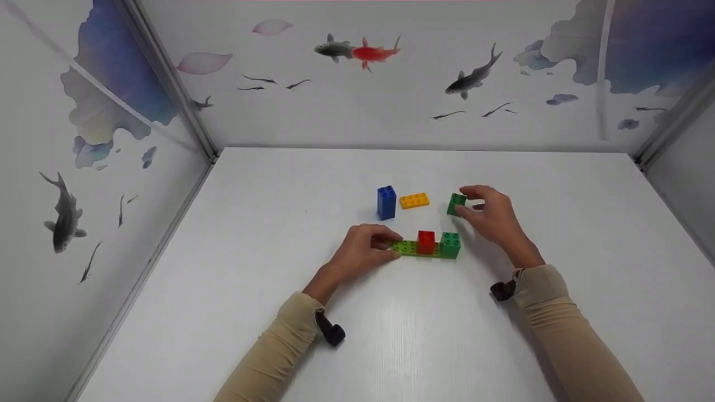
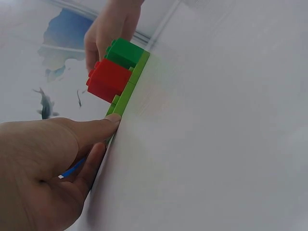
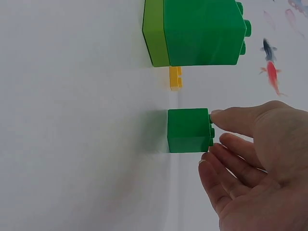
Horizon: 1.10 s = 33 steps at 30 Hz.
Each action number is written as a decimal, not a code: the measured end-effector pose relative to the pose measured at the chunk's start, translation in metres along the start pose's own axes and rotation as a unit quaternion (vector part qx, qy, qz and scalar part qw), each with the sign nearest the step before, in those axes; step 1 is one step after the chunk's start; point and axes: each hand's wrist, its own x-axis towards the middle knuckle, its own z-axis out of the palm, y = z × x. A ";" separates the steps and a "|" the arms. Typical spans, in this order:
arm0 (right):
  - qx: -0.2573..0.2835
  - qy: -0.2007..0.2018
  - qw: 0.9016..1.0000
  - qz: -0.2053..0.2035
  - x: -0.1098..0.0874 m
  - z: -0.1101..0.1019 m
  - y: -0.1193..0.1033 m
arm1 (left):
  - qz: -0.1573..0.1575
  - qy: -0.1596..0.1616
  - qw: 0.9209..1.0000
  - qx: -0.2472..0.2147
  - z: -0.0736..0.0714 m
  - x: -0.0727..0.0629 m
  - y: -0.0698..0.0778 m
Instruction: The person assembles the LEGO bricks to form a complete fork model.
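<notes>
My left hand (image 1: 363,251) pinches the left end of a long light green building-block plate (image 1: 409,248) lying on the table. On that plate stand a red block (image 1: 426,242) near the middle and a green block (image 1: 451,245) at its right end. Behind and to the right, a second green block (image 1: 456,204) stands studs up on the table. My right hand (image 1: 490,211) is at this block, fingers spread and loosely bent. In the right wrist view its thumb (image 3: 236,118) lies right at the studs, with the other fingertips by the block's opposite edge.
A tall blue block (image 1: 386,202) stands upright behind the plate. Beside it lies a flat yellow block (image 1: 414,201). The white table (image 1: 268,190) meets white walls printed with fish at the back and left.
</notes>
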 end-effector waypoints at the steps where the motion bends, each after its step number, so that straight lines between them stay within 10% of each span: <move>1: 0.001 -0.005 1.000 0.001 0.000 0.000 0.000 | 0.002 0.001 1.000 0.000 0.000 0.000 0.000; 33: 0.013 -0.018 1.000 0.004 -0.009 0.000 0.008 | 0.001 0.005 1.000 0.003 0.001 0.000 -0.001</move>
